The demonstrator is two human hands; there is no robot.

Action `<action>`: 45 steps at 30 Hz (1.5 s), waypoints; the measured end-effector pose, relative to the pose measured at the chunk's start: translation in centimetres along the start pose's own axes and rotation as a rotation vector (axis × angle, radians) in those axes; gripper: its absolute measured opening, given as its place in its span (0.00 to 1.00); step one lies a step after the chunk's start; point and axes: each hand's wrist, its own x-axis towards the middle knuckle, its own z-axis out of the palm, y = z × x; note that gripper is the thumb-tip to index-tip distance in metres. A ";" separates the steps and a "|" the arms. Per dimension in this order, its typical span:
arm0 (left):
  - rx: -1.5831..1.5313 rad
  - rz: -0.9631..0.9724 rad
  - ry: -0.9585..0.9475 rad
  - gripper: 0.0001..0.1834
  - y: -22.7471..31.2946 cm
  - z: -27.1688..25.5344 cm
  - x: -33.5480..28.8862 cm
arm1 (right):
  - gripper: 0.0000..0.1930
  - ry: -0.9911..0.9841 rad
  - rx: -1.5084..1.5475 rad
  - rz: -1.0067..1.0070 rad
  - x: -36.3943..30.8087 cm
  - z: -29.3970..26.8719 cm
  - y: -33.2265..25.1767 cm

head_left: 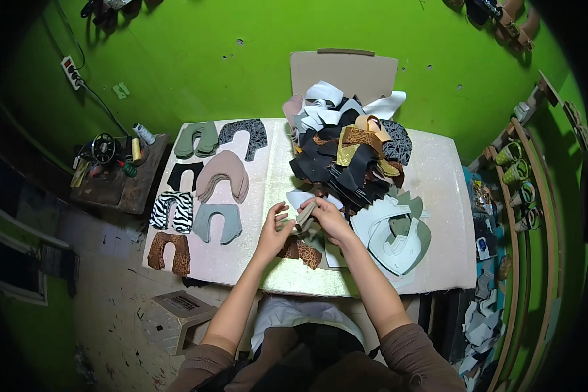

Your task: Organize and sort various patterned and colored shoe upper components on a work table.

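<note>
My right hand [330,221] pinches a small stack of grey-beige cut pieces [305,217] over the table's middle. Beside it, my left hand [272,230] has its fingers apart and curved, with the fingertips close to the stack's left side; whether they touch it I cannot tell. Leopard-print pieces [302,252] lie below the hands, partly covered. A white scrap [298,198] shows just beyond my fingers. Past them rises a heap of mixed cut pieces [346,157] in black, white, gold and leopard print. To the right are pale curved pieces [387,238] over green ones.
Sorted U-shaped stacks stand at the table's left: green [196,140], dusty pink [223,175], grey [217,223], zebra-print [172,211] and brown leopard [168,253]. A sewing machine [103,149] is further left. A cardboard box [343,72] backs the heap. A wooden rack [532,189] holds sandals on the right.
</note>
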 end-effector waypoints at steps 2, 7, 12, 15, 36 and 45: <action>0.072 0.022 -0.040 0.29 1.3 -0.4 0.0 | 0.13 -0.040 -0.029 -0.039 0.4 0.7 -0.5; 0.243 0.004 -0.073 0.26 4.6 -1.1 0.0 | 0.12 -0.191 -0.106 -0.209 0.8 2.1 -3.4; 0.519 0.187 0.015 0.12 5.7 -2.0 0.8 | 0.12 -0.173 0.083 -0.268 1.3 2.4 -5.3; 0.688 0.295 0.065 0.11 5.9 -2.1 0.4 | 0.14 -0.044 0.130 -0.271 1.7 1.5 -5.4; -0.069 -0.132 0.068 0.13 4.4 -1.0 -0.5 | 0.17 0.124 -0.786 -0.541 -1.6 2.5 0.4; 0.034 -0.141 -0.159 0.17 2.5 -3.9 -0.5 | 0.13 -0.316 -0.568 -0.180 -1.0 1.2 -2.1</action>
